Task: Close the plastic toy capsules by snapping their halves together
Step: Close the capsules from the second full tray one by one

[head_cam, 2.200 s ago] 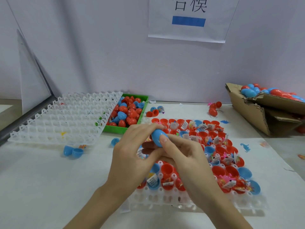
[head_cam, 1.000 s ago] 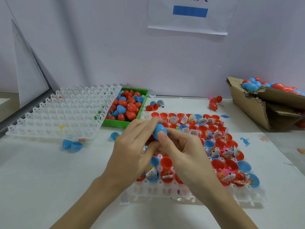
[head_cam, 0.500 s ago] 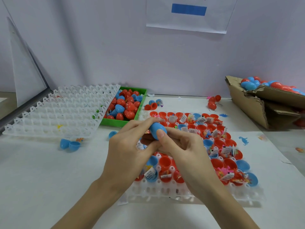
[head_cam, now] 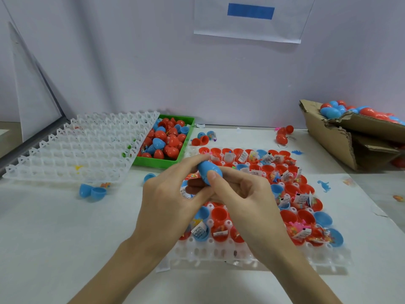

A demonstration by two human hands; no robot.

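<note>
A blue egg-shaped capsule (head_cam: pixel 208 171) is held between both hands above the middle of the table, its seam showing. My left hand (head_cam: pixel 168 202) pinches it from the left with thumb and fingertips. My right hand (head_cam: pixel 243 198) grips it from the right, thumb pressed on its front. Below the hands lies a clear plastic tray (head_cam: pixel 285 257) holding several open red and blue capsule halves (head_cam: pixel 221 213) with small toys and paper slips in them.
A second clear tray (head_cam: pixel 72 152) lies at the left, partly over a green bin (head_cam: pixel 162 163) of closed capsules. Loose blue halves (head_cam: pixel 92 190) lie near it. A torn cardboard box (head_cam: pixel 341 137) with capsules stands at the right. Stray red capsules (head_cam: pixel 282 133) sit near the back wall.
The blue capsule has tilted between my fingers, its tip now pointing up-left, and both hands shifted slightly. The camera view has dipped a little.
</note>
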